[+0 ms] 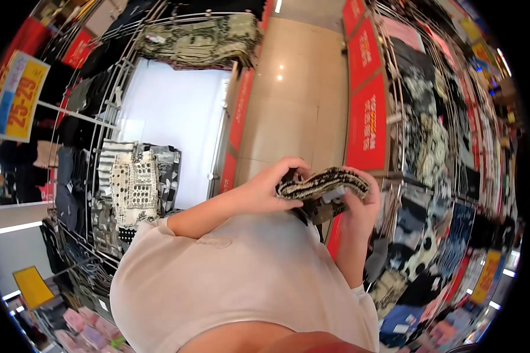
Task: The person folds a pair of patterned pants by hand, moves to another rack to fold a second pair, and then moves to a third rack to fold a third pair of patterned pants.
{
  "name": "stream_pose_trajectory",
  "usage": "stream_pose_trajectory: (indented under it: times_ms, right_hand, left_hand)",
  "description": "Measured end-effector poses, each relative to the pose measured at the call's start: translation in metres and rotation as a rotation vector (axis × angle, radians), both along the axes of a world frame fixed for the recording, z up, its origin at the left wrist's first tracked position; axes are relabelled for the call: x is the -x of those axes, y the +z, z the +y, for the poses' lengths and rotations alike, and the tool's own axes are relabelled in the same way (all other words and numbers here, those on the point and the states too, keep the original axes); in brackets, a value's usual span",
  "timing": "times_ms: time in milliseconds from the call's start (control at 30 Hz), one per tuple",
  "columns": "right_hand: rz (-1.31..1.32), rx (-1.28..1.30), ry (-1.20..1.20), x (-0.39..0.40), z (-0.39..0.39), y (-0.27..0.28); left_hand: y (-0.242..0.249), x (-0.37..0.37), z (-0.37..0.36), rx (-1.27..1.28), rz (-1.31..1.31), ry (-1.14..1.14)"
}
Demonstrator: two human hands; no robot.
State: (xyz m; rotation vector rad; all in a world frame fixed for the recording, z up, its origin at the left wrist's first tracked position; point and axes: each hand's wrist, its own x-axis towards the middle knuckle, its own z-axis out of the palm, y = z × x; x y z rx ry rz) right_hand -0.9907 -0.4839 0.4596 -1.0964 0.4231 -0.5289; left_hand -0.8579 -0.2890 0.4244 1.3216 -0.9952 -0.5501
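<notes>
In front of my chest I hold a folded patterned garment (318, 183), black and beige, its layered edge facing up. My left hand (275, 187) grips its left end, fingers curled over the top and thumb below. At the other end my right hand (362, 197) is closed round the fold, with the thumb on the near side. A small pale tag or label (334, 194) shows on the cloth near the right thumb. What kind of garment it is cannot be made out. Its underside is partly hidden.
To the left, a white display shelf (171, 112) carries a stack of patterned folded clothes (136, 182) and a greenish pile (203, 38). A tiled aisle (294, 100) runs ahead. Red signs (368, 112) edge the right rack, full of clothes (433, 141). A price sign (20, 97) juts out left.
</notes>
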Motion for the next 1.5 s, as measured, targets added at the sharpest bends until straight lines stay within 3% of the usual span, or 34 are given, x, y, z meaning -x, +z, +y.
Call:
stream_pose_trajectory:
  times_ms: [100, 200, 233, 300, 433, 600, 667, 767, 933, 1000, 1033, 1133, 1267, 1300, 1400, 1500]
  right_hand:
    - [0.059, 0.115, 0.132, -0.045, -0.005, -0.008]
    - [0.064, 0.093, 0.253, -0.087, -0.026, -0.020]
    - [0.059, 0.093, 0.282, -0.100, -0.036, -0.030]
    - [-0.004, 0.256, 0.308, -0.127, -0.057, -0.057]
    - [-0.117, 0.028, 0.378, -0.199, -0.084, -0.099]
    - [-0.068, 0.028, 0.517, -0.284, -0.140, -0.124]
    - [-0.052, -0.014, 0.534, -0.323, -0.164, -0.124]
    - [-0.100, 0.031, 0.569, -0.379, -0.206, -0.108]
    - [-0.093, 0.142, 0.623, -0.461, -0.264, -0.078]
    - [-0.089, 0.171, 0.693, -0.493, -0.278, -0.072]
    - [-0.104, 0.186, 0.762, -0.507, -0.283, -0.068]
    - [-0.026, 0.193, 0.967, -0.541, -0.300, -0.048]
    - [0.215, 0.226, 1.169, -0.582, -0.324, -0.040]
    - [0.217, 0.260, 1.151, -0.591, -0.331, -0.046]
    - [0.148, 0.197, 1.123, -0.619, -0.342, -0.050]
    - [0.094, 0.285, 1.090, -0.657, -0.344, -0.050]
  left_hand:
    - [0.014, -0.032, 0.012, -0.167, 0.087, 0.029]
    - [0.005, -0.068, 0.010, -0.078, -0.016, 0.132]
    - [0.017, -0.077, 0.007, -0.079, 0.060, 0.214]
    - [0.013, -0.099, 0.000, -0.088, 0.020, 0.278]
    - [0.014, -0.140, -0.031, -0.072, 0.013, 0.394]
    - [0.003, -0.205, -0.075, -0.198, -0.140, 0.425]
    - [0.004, -0.236, -0.102, -0.150, -0.218, 0.440]
    - [0.011, -0.281, -0.144, -0.033, 0.025, 0.524]
    - [0.016, -0.337, -0.202, -0.056, 0.050, 0.691]
    - [0.019, -0.346, -0.215, -0.059, 0.158, 0.824]
    - [0.015, -0.350, -0.216, -0.078, 0.042, 0.851]
    - [0.012, -0.354, -0.220, -0.098, 0.030, 0.942]
    - [-0.006, -0.366, -0.225, -0.120, 0.019, 0.857]
    - [-0.011, -0.374, -0.226, -0.011, -0.009, 0.778]
    - [-0.004, -0.399, -0.236, -0.032, 0.074, 0.741]
    - [-0.007, -0.432, -0.233, -0.041, -0.020, 0.769]
